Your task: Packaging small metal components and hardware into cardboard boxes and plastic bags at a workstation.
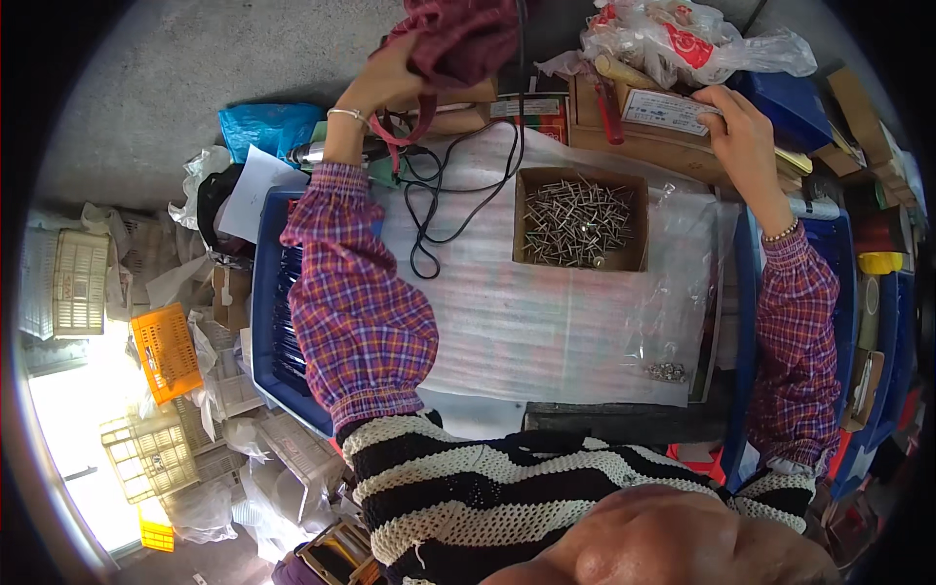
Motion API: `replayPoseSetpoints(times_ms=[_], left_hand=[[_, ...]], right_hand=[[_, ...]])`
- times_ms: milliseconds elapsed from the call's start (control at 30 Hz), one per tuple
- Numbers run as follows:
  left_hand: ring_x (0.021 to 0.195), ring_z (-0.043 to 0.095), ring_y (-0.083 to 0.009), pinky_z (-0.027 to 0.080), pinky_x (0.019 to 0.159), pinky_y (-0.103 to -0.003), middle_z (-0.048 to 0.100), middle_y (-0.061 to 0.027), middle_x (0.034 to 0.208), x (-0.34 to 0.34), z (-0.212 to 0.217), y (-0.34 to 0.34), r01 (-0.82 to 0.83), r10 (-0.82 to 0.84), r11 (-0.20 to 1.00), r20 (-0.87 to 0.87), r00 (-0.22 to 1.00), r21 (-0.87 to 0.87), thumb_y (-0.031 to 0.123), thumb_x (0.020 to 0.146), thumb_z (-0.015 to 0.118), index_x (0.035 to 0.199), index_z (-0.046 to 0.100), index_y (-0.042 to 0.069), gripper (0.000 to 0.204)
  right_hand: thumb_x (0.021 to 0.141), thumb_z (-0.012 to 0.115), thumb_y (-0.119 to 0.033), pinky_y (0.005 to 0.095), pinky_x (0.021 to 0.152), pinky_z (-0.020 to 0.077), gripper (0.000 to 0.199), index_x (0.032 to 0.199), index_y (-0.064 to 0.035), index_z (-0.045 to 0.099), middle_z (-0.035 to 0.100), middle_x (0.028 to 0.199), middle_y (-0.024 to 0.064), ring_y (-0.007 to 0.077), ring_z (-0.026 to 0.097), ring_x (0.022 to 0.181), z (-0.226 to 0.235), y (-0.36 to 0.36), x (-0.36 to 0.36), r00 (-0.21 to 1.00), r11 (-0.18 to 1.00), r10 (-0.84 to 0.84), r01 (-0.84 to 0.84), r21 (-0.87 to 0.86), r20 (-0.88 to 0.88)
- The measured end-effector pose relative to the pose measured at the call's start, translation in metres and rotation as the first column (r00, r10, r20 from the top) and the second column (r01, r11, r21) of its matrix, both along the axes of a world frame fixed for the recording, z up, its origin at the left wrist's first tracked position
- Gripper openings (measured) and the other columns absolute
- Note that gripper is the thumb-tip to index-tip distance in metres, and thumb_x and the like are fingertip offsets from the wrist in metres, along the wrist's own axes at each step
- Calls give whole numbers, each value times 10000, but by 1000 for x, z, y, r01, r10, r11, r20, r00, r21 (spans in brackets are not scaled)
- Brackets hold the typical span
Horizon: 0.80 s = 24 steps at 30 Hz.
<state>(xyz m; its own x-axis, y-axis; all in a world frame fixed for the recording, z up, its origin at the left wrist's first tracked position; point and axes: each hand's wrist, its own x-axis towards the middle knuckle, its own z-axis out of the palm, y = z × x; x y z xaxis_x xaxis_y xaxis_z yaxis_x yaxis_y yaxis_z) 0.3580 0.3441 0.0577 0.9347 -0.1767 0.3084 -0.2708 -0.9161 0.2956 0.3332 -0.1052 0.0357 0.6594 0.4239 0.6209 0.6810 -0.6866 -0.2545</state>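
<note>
At the far edge of the worktable my left hand (392, 80) is closed on a dark red checked cloth item (466, 37). A strap of it hangs below the hand; whether it is a bag or a garment I cannot tell. My right hand (739, 129) is at the far right, its fingers bent over the edge of a cardboard box (595, 112) with a white label (663, 112). The thumb and forefinger lie at the label's right end. Between my arms an open cardboard box (639, 234) holds many metal rivets (580, 219).
White sheeting (468, 322) covers the table. A black cord (444, 234) loops over it, beside a power tool (312, 153). Small metal parts (666, 371) lie in a clear plastic bag (648, 322). Blue bins (263, 331) flank the table; a red-handled tool (608, 109) lies at the back.
</note>
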Motion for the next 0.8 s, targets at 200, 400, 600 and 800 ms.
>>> replayPoseSetpoints(times_ms=[200, 400, 600, 800], left_hand=[[896, 639, -369, 529, 807, -464, 656, -133, 913, -21, -19, -42, -138, -57, 831, 330, 942, 538, 278, 680, 746, 1195, 583, 78, 576], [932, 633, -335, 522, 775, -449, 660, -127, 1023, -18, -5, -55, -125, 73, 827, 115, 991, 548, 275, 710, 723, 1192, 599, 106, 526], [972, 634, -323, 517, 795, -440, 659, -145, 1083, -11, -17, -45, -149, 154, 802, 40, 987, 579, 327, 698, 736, 1192, 597, 112, 557], [876, 624, -383, 507, 755, -464, 648, -172, 940, -16, -25, -24, -79, -74, 862, 279, 958, 501, 185, 734, 682, 1103, 607, 65, 396]], right_hand=[[782, 641, 24, 367, 689, 504, 245, 1009, -63, 611, 644, 939, 121, 331, 631, 841, 1, 3, 4, 997, 1000, 8, -7, -6, 77], [765, 642, 11, 393, 699, 510, 262, 1011, -74, 609, 643, 945, 119, 334, 630, 852, -1, 4, 8, 992, 1000, 3, -4, 2, 122], [741, 621, -26, 427, 789, 506, 241, 980, -53, 609, 631, 959, 133, 332, 613, 929, -5, 2, 3, 998, 1000, -10, 12, -27, 66], [731, 633, -4, 392, 687, 496, 221, 936, -67, 578, 591, 849, 85, 283, 606, 832, -4, 10, -4, 997, 1000, -15, 15, -4, 80]])
